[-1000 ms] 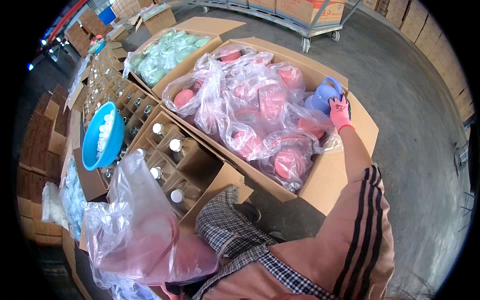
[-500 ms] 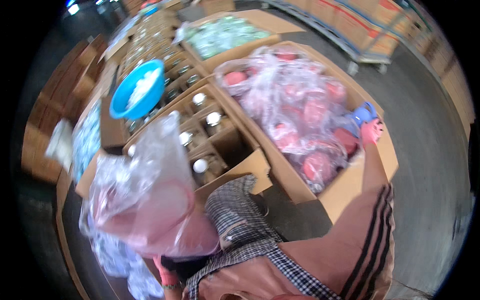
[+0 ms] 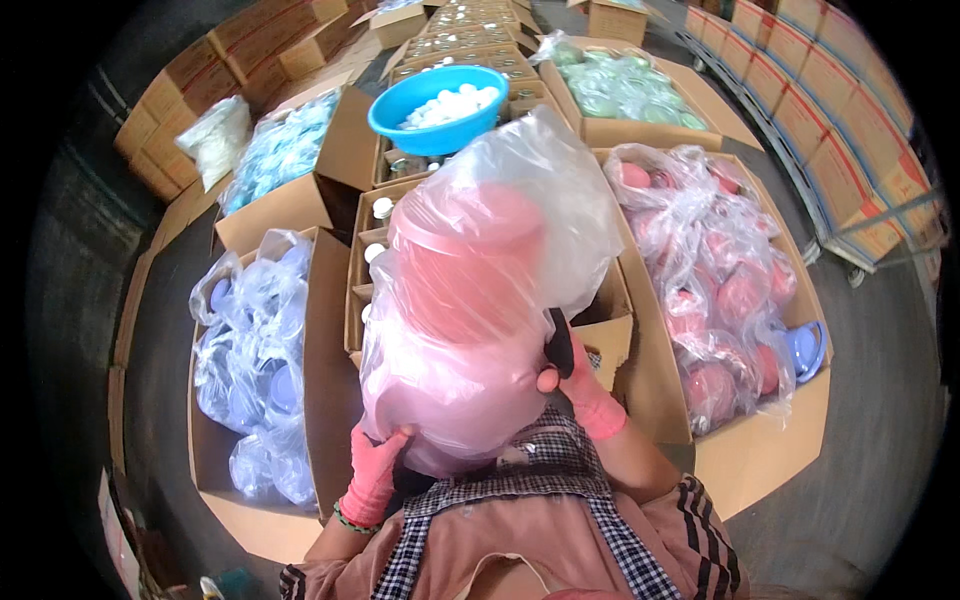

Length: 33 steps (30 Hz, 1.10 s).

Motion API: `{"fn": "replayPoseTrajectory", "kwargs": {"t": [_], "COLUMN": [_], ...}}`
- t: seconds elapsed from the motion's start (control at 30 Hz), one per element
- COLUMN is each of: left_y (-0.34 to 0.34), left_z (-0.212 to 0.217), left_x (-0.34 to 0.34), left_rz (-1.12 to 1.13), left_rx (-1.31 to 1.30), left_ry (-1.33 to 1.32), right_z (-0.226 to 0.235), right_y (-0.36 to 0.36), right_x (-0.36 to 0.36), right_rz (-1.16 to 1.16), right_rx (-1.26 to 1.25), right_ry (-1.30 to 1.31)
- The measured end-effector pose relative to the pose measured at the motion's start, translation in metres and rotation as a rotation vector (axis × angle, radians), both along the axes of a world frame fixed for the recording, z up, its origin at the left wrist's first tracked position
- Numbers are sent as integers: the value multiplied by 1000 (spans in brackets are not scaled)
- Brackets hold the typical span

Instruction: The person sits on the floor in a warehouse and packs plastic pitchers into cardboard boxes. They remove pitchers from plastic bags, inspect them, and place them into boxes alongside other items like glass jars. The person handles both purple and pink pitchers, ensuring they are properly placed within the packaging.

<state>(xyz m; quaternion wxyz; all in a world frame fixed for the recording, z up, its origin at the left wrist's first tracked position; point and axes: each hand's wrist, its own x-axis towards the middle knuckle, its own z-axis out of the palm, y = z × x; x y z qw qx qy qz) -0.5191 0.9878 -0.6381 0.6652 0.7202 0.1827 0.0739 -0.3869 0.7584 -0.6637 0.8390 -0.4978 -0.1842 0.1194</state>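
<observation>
A large pink plastic vessel (image 3: 470, 275) in a clear plastic bag (image 3: 570, 190) is held up in front of my body, its rim hazy through the film. My left hand (image 3: 370, 470), in a pink glove with dark fingertips, supports its lower left side. My right hand (image 3: 580, 385), gloved alike, grips the bag at the lower right, fingers partly behind it. A blue-purple handled piece (image 3: 805, 350) lies at the near right corner of the right-hand carton (image 3: 765, 450), beside bagged pink pieces (image 3: 715, 390).
Behind the bag, a divided carton (image 3: 620, 345) holds white-capped bottles (image 3: 382, 210). A blue basin (image 3: 440, 137) of white caps rests on cartons beyond. At left, another carton (image 3: 325, 350) contains bagged purple pieces (image 3: 285, 390). A loaded trolley (image 3: 840, 240) stands far right.
My right hand has left the blue-purple piece at the right carton and come to the bagged pink vessel. The view has turned, and the bag now stands more upright in the middle.
</observation>
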Motion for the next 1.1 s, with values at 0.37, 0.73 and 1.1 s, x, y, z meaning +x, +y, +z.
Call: {"fn": "replayPoseTrajectory", "kwargs": {"t": [0.37,0.73,1.1], "left_y": [11,35,5], "left_z": [26,5,-75], "left_x": [16,11,-6], "left_rz": [-322,-313,-23], "left_rx": [293,-81,443], "left_ry": [-324,-453,-309], "right_z": [-17,48,65], "right_y": [0,8,-86], "right_x": [-28,-45,-52], "right_rz": [-92,-175,-377], "right_rx": [-417,-938,-813], "right_ry": [-26,-414,-448]}}
